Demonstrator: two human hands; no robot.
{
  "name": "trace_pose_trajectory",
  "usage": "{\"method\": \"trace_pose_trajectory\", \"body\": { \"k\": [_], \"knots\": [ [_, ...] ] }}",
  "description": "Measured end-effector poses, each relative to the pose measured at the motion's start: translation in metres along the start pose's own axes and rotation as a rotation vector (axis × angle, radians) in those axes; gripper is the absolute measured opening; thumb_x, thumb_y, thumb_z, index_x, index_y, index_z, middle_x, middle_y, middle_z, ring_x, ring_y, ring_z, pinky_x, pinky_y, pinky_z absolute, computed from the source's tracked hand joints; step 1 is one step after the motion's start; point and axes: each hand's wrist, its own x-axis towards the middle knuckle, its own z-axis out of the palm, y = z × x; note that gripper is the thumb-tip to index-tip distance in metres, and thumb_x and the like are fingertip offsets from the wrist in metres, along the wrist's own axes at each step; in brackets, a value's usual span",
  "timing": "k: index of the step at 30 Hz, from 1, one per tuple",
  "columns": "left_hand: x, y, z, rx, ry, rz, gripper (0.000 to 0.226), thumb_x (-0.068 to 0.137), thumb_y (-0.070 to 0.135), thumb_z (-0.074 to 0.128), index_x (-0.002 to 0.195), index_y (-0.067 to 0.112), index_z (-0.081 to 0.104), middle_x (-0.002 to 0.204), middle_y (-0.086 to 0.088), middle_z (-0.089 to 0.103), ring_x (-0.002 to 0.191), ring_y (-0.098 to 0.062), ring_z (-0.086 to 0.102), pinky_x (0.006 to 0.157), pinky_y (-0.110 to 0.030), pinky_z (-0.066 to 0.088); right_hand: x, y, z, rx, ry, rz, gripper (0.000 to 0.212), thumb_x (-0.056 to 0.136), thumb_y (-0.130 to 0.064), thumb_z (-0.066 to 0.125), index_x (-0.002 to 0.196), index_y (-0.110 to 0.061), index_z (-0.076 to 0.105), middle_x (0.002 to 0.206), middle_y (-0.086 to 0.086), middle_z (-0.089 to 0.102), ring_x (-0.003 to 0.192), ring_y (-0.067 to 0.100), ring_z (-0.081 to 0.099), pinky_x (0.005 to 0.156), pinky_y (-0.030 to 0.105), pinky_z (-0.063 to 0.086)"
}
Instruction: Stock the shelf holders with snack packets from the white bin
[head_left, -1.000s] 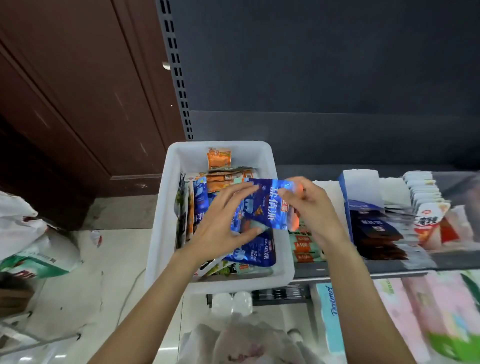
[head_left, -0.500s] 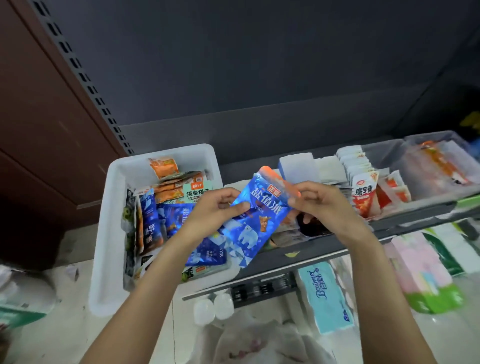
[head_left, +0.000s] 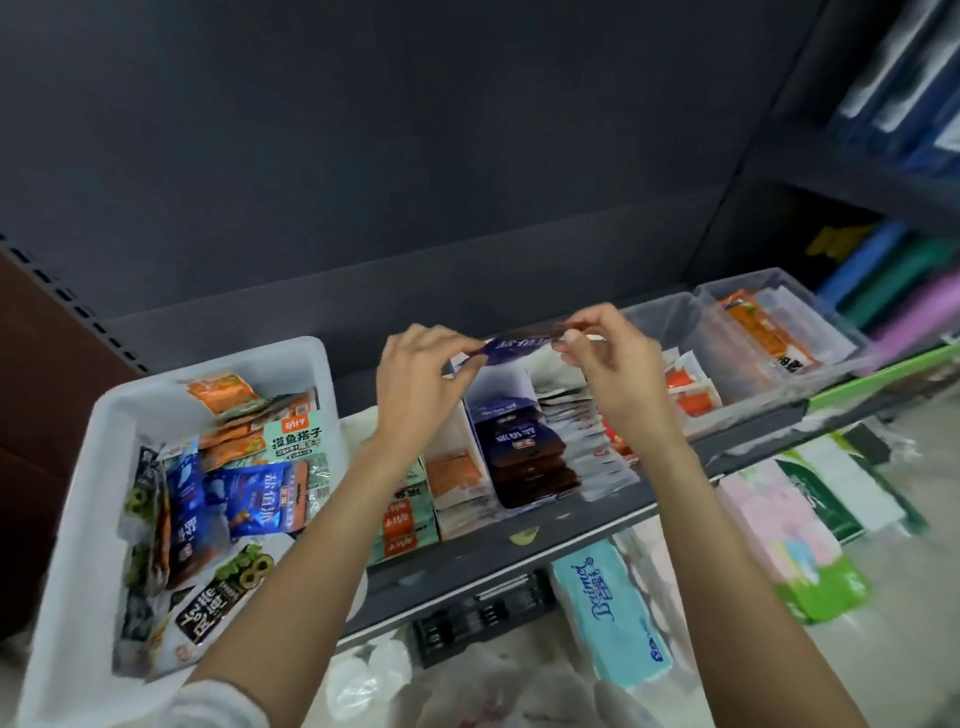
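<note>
A blue snack packet (head_left: 511, 347) hangs edge-on between my hands, above a white shelf holder (head_left: 506, 387) that holds a row of dark blue packets (head_left: 522, 449). My left hand (head_left: 418, 387) pinches its left end and my right hand (head_left: 610, 358) pinches its right end. The white bin (head_left: 78, 499) stands at the left on the shelf's end, with several blue, orange and green packets (head_left: 249, 496) in it. Neighbouring holders carry orange packets (head_left: 457, 475) and white packets (head_left: 576, 431).
Two clear plastic trays (head_left: 727, 332) with orange packets sit at the right on the dark shelf (head_left: 519, 551). Tissue packs (head_left: 608, 613) lie on the lower level. Coloured folders (head_left: 883, 270) stand on the far right. A dark back panel rises behind.
Both hands carried the blue packet from over the bin rightward and up to above the white holder. The packet turned from face-on to edge-on. The camera view swung right.
</note>
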Motion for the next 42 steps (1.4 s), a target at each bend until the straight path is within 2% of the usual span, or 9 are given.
{"method": "trace_pose_trajectory", "body": {
  "k": [4,11,14,20,23,26,33,39,42],
  "knots": [
    [-0.015,-0.005,0.027,-0.045,-0.060,-0.100,0.010,0.079,0.021,0.072,0.087,0.018,0.075,0.086,0.003,0.071,0.070,-0.019,0.065,0.069,-0.031,0.049,-0.002,0.031,0.013,-0.013,-0.048,0.110,0.004,0.097,-0.017,0.050,0.099,-0.019,0.053,0.096,0.002,0.067,0.090,0.015,0.068,0.081,0.045,0.056],
    [-0.020,-0.002,0.042,-0.048,-0.125,-0.170,0.012,0.084,0.021,0.066,0.092,0.016,0.074,0.091,0.001,0.071,0.072,-0.018,0.066,0.064,-0.033,0.054,-0.002,0.043,0.012,-0.262,-0.042,-0.021,0.013,0.097,-0.020,0.049,0.106,-0.013,0.056,0.098,0.004,0.069,0.085,0.017,0.065,0.072,0.033,0.057],
    [-0.027,-0.011,0.045,0.114,-0.250,-0.181,0.016,0.085,0.019,0.065,0.100,0.018,0.072,0.104,0.001,0.069,0.092,-0.024,0.062,0.081,-0.037,0.047,0.006,0.052,0.023,-0.501,-0.126,-0.205,0.011,0.094,-0.018,0.054,0.097,-0.014,0.064,0.091,0.003,0.069,0.081,0.020,0.064,0.068,0.031,0.053],
    [-0.042,-0.018,0.035,0.112,-0.463,-0.057,0.040,0.084,0.017,0.061,0.124,0.023,0.060,0.130,0.004,0.055,0.127,-0.019,0.040,0.105,-0.037,0.025,0.009,0.065,0.046,-0.891,-0.285,-0.383,0.018,0.081,-0.012,0.063,0.093,-0.013,0.077,0.113,0.009,0.065,0.109,0.030,0.050,0.088,0.043,0.042],
    [-0.047,-0.018,0.021,0.045,-0.467,-0.070,0.043,0.085,0.022,0.059,0.128,0.022,0.057,0.133,0.004,0.053,0.130,-0.019,0.037,0.108,-0.035,0.021,-0.002,0.055,0.044,-0.793,-0.189,-0.388,0.023,0.080,-0.008,0.063,0.101,-0.011,0.073,0.116,0.009,0.063,0.112,0.030,0.051,0.090,0.044,0.044],
    [-0.061,-0.018,-0.008,-0.063,-0.234,-0.148,0.038,0.083,0.030,0.052,0.119,0.022,0.062,0.116,0.006,0.063,0.113,-0.011,0.049,0.095,-0.029,0.034,-0.018,0.028,0.046,-0.472,-0.159,-0.348,0.031,0.085,-0.005,0.051,0.111,-0.013,0.067,0.112,0.006,0.065,0.101,0.025,0.057,0.087,0.041,0.048],
    [-0.135,-0.065,-0.103,-0.023,0.106,-0.559,0.023,0.084,0.036,0.049,0.098,0.024,0.064,0.075,0.012,0.062,0.070,-0.011,0.056,0.064,-0.029,0.046,-0.056,-0.027,0.114,-0.119,-0.458,-0.337,0.028,0.093,-0.011,0.050,0.116,-0.021,0.063,0.101,-0.006,0.070,0.088,0.008,0.064,0.076,0.030,0.055],
    [-0.196,-0.156,-0.168,0.191,0.089,-0.836,0.031,0.080,0.013,0.066,0.111,0.017,0.060,0.097,-0.003,0.062,0.091,-0.025,0.057,0.078,-0.036,0.045,-0.084,-0.055,0.215,-0.135,-0.756,-0.278,0.028,0.093,-0.012,0.052,0.118,-0.021,0.062,0.106,-0.002,0.069,0.093,0.013,0.065,0.080,0.037,0.054],
    [-0.211,-0.191,-0.188,0.255,-0.022,-0.875,0.036,0.078,0.012,0.069,0.113,0.014,0.061,0.106,-0.011,0.059,0.100,-0.035,0.053,0.086,-0.040,0.041,-0.091,-0.067,0.269,-0.184,-0.842,-0.229,0.030,0.095,-0.015,0.051,0.123,-0.021,0.059,0.113,-0.004,0.067,0.095,0.009,0.064,0.086,0.030,0.051]
  ]
}}
